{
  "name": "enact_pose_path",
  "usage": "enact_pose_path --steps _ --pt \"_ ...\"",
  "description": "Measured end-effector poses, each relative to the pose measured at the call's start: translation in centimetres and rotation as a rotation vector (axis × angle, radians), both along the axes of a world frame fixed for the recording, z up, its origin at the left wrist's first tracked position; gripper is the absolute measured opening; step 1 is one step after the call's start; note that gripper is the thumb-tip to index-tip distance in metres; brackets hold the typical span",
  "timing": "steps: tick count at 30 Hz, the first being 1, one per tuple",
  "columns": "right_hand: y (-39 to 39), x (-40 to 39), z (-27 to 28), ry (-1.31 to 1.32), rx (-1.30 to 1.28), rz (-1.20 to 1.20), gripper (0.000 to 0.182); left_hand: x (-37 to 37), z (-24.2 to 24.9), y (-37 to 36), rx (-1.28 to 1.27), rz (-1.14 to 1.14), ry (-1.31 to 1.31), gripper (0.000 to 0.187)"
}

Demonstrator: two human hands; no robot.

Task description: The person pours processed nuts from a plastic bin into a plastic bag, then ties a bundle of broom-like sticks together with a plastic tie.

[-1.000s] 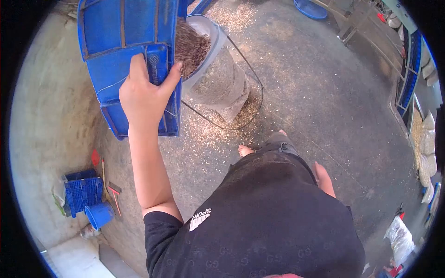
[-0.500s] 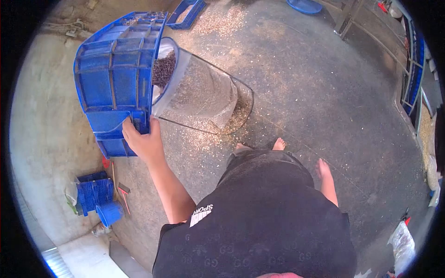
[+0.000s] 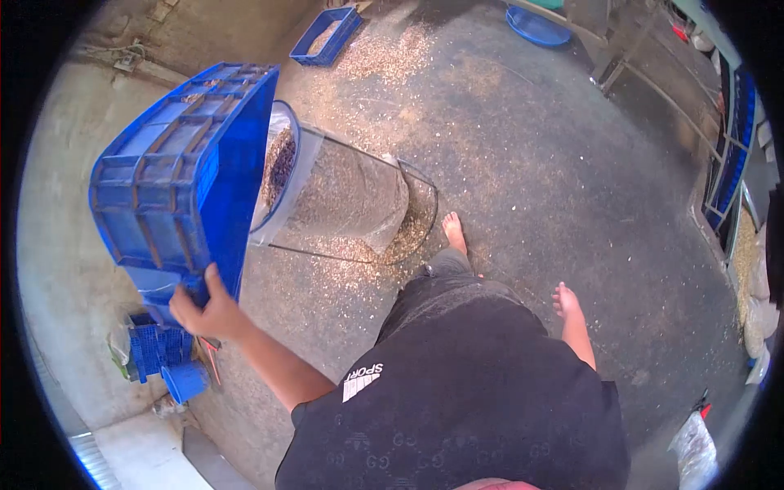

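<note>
My left hand (image 3: pixel 208 312) grips the near rim of a large blue plastic crate (image 3: pixel 151 192), which is held tilted on its side. Part of the crate's inner face shows, with no contents visible there. Just right of the crate, a clear plastic bag (image 3: pixel 347 189) hangs in a metal frame (image 3: pixel 437 200) with a hoop at its mouth. Dark granular material (image 3: pixel 282 167) lies at the mouth, and paler stuff fills the bag below. My right hand (image 3: pixel 565 300) hangs by my side, fingers loosely spread, touching nothing.
Pale flakes (image 3: pixel 392 53) are scattered on the floor beside a small blue crate (image 3: pixel 327 37). A blue basin (image 3: pixel 537 26) stands at the back. Blue baskets (image 3: pixel 159 347) and a blue bucket (image 3: pixel 186 381) sit by the left wall. Sacks (image 3: pixel 759 318) line the right edge.
The large crate has swung left and turned, so its inner face now shows, with my left hand still on it. The bag's mouth is less covered. One bare foot has moved forward.
</note>
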State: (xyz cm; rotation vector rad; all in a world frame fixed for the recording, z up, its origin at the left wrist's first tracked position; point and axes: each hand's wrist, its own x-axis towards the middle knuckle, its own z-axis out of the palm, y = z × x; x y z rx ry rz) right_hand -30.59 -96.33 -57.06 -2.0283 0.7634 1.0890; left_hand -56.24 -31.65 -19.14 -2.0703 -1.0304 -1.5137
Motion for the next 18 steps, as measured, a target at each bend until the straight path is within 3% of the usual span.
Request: enact_pose_path --steps 5,9,12,16,18 --pt "9.1 9.8 0.1 -0.002 0.011 0.174 0.058 -2.2 3.9 3.7 0.147 0.030 0.178 0.076" --pt "14.6 17.6 0.1 -0.017 0.045 0.320 0.057 0.0 10.3 5.4 0.270 0.002 0.382 0.075" --pt "16.6 24.3 -5.0 -0.182 0.146 0.234 0.058 4.4 14.2 8.0 0.342 -0.064 0.491 0.072" --pt "24.3 26.7 0.6 -0.175 0.163 0.094 0.059 13.1 17.3 13.4 0.364 -0.329 0.676 0.060" --pt "25.8 27.7 1.1 -0.185 0.133 0.185 0.055 19.0 17.5 16.0 0.299 -0.506 0.796 0.048"
